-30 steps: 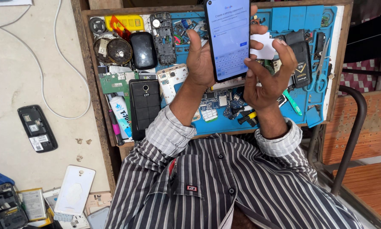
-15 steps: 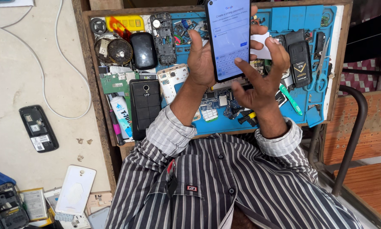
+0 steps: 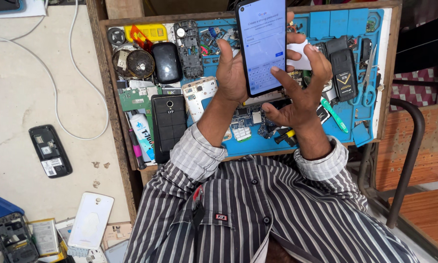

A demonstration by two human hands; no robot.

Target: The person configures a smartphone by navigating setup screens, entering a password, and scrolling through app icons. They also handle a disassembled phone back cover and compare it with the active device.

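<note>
While the head camera looks straight down over my striped shirt, I see the smartphone point(image 3: 263, 45) held upright above the wooden tray point(image 3: 101, 73) with its blue work mat point(image 3: 348, 27). My left hand point(image 3: 233, 73) is wrapped round the phone's left edge and back — a firm, closed hold on the handset. My right hand point(image 3: 297, 90) holds nothing; its fingers are spread loosely and the forefinger point(image 3: 279, 75) sits at the lower right of the glass, on or just above the on-screen keyboard; I cannot tell whether it actually touches.

As for progress, I judge the phone is whole and powered up: the screen is lit, showing a white form with a text field, a blue button and a keypad below. So whatever bench work this handset needed looks finished, and what remains is the typing and stepping through the screens — how many are left, the picture does not show.

Around it on the mat lie spare parts: a black phone face down point(image 3: 169, 124) near the left sleeve, a bare keypad-phone frame point(image 3: 188, 48), a green circuit board point(image 3: 133, 100), a black battery point(image 3: 344, 73) to the right and a green-handled tool point(image 3: 333, 114) just beside my right wrist. Off the tray, on the pale table, an opened small phone point(image 3: 50, 150) and a white back cover point(image 3: 91, 221) lie well apart from the work.
</note>
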